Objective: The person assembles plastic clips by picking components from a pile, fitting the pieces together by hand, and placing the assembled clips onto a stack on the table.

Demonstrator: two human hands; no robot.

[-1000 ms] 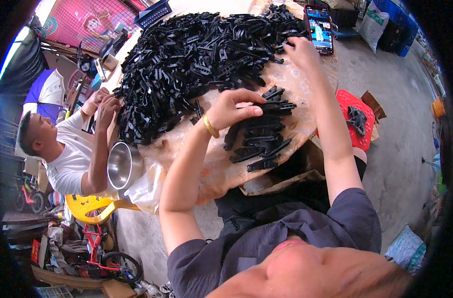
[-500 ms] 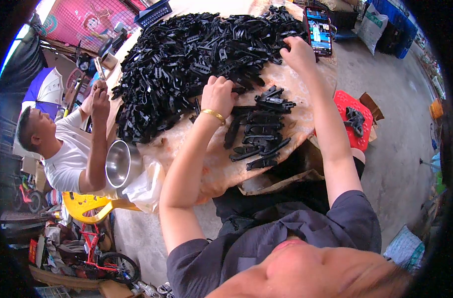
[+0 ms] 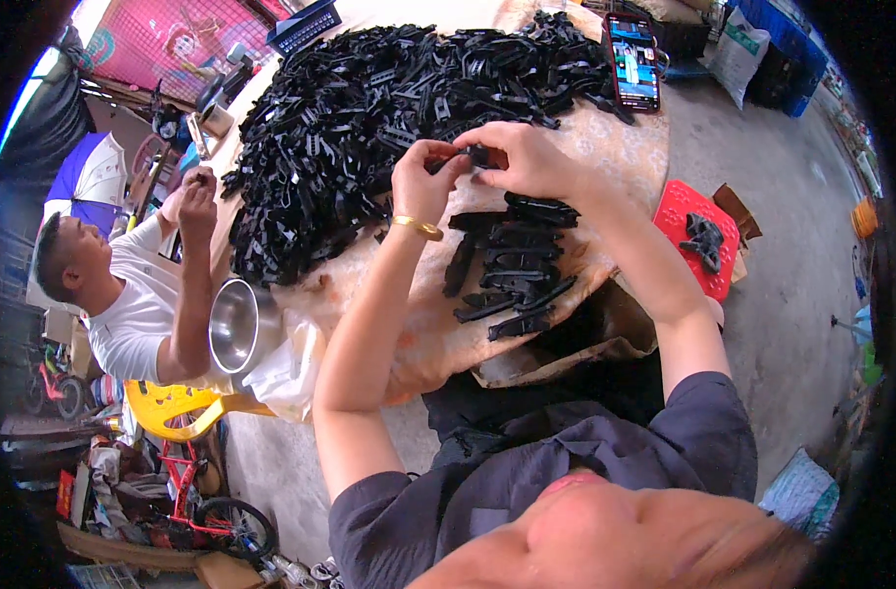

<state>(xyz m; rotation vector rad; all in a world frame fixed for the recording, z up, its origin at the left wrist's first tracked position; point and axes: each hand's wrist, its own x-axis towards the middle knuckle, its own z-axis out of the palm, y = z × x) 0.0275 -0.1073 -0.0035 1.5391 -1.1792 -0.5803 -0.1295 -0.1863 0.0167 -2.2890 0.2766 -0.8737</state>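
My left hand (image 3: pixel 428 182), with a gold bangle (image 3: pixel 418 228) at the wrist, and my right hand (image 3: pixel 528 162) meet over the near edge of a big heap of black plastic pieces (image 3: pixel 369 118). Pinched between the fingertips of both is a small black plastic piece (image 3: pixel 481 155), mostly covered by the fingers. Below my hands, a column of several long, narrow black pieces (image 3: pixel 522 257) lies side by side on the patterned tablecloth (image 3: pixel 423 329).
A phone (image 3: pixel 634 64) with a lit screen stands at the heap's right. Left are a steel bowl (image 3: pixel 234 329), a plastic bag (image 3: pixel 289 368) and a co-worker (image 3: pixel 134 294) holding something small. A red stool (image 3: pixel 688 211) carrying a dark item stands right; a yellow chair (image 3: pixel 163 407) is lower left.
My right hand has come left and down from beside the phone to meet my left hand. Both now grip a black piece. The top pieces of the column are now partly covered.
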